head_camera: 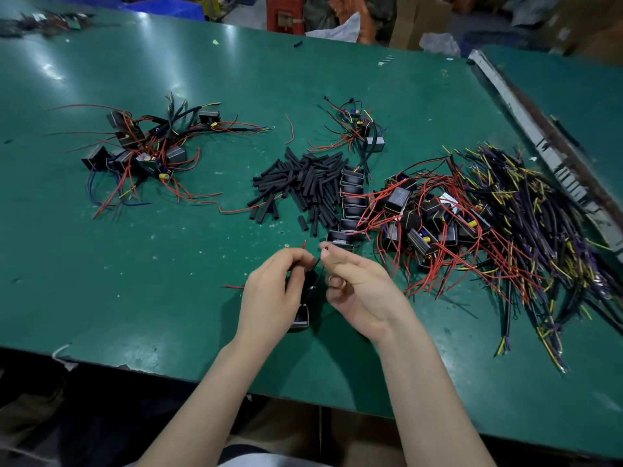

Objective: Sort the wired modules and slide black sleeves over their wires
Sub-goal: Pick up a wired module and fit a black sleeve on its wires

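Module [301, 318], small black box with thin black and red wires, is held over the near surface [135, 281]. Wire is pinched by left hand [274, 291]; right hand [354, 284] fingertips pinched at wire end.

No text, number or brand can be read anywhere. A black module [397, 197] in the right-hand pile, right of centre in the frame, carries faint pale print on its top face, too small and blurred to make out. A white label [450, 200] just to its right in the same pile shows no legible marks. The red crate [286, 15] at the top centre bears nothing readable.
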Action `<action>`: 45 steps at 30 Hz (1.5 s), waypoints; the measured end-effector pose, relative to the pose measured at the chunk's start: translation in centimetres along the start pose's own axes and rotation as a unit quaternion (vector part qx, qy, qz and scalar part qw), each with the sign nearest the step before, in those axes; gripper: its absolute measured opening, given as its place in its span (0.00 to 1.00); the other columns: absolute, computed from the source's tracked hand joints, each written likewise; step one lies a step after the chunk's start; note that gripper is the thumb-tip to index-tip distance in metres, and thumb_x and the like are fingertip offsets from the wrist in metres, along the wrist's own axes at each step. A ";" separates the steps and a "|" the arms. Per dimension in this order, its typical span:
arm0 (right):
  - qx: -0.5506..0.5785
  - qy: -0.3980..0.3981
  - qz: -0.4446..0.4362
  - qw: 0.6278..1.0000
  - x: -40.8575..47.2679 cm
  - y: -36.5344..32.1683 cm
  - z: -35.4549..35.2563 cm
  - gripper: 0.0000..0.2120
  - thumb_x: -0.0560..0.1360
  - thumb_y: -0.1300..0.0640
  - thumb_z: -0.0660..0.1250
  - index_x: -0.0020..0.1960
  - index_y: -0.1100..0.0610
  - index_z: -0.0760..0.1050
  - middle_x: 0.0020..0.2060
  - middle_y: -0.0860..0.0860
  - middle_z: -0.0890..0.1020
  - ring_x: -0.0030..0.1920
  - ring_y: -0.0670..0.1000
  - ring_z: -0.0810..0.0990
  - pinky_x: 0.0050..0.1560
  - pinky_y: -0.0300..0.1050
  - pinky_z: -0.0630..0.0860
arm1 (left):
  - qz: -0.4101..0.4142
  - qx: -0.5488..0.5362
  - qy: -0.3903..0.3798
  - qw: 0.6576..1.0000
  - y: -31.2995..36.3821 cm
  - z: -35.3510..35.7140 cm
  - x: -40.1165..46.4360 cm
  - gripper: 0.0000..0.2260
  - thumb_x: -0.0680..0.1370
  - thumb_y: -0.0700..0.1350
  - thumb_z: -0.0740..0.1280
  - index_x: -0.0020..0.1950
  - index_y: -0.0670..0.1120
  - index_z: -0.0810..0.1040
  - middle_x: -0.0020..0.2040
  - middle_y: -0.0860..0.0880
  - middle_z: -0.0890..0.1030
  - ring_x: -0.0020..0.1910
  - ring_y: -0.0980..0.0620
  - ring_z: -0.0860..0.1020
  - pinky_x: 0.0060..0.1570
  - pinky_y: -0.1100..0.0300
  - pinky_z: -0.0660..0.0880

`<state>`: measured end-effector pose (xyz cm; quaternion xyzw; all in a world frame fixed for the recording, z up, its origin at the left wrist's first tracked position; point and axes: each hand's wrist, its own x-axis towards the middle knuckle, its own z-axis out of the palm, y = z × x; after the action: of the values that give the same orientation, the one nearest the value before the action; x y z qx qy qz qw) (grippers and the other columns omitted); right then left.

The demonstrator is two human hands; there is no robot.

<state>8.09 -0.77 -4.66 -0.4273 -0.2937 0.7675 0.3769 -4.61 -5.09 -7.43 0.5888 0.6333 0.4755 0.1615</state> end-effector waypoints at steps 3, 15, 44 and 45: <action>0.007 -0.026 0.005 1.000 0.2 0.2 0.2 0.07 0.76 0.61 0.68 0.51 0.54 0.81 0.28 0.43 0.76 0.25 0.41 0.69 0.25 0.32 0.65 | 0.004 0.044 0.020 0.999 -0.1 -0.3 0.1 0.10 0.76 0.33 0.64 0.51 0.44 0.81 0.47 0.51 0.82 0.46 0.56 0.77 0.49 0.66 0.71; -0.185 0.015 -0.086 0.979 1.2 0.7 2.9 0.02 0.75 0.56 0.70 0.47 0.51 0.81 0.35 0.41 0.83 0.35 0.39 0.79 0.34 0.34 0.70 | -0.073 0.083 0.035 0.993 -0.5 -1.5 0.6 0.11 0.77 0.42 0.62 0.54 0.46 0.82 0.51 0.50 0.83 0.52 0.48 0.79 0.52 0.46 0.73; -0.349 -0.002 -0.106 0.931 3.8 -6.1 3.7 0.13 0.74 0.59 0.71 0.58 0.59 0.77 0.41 0.50 0.82 0.35 0.43 0.79 0.35 0.32 0.77 | -0.127 -0.045 0.012 0.991 -0.8 -1.5 1.1 0.11 0.72 0.50 0.63 0.40 0.45 0.81 0.41 0.53 0.77 0.44 0.53 0.76 0.52 0.51 0.72; -0.345 0.006 -0.121 0.931 4.1 -6.9 3.9 0.15 0.75 0.58 0.70 0.61 0.61 0.76 0.42 0.51 0.82 0.35 0.43 0.80 0.35 0.33 0.77 | -0.127 -0.050 0.017 0.990 -0.9 -1.5 1.1 0.11 0.72 0.50 0.63 0.41 0.45 0.81 0.41 0.53 0.77 0.43 0.54 0.75 0.51 0.53 0.72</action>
<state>5.48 5.88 0.70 -0.4965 -0.5876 0.5651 0.2982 -6.60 -4.58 -6.95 0.4866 0.6810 0.4920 0.2394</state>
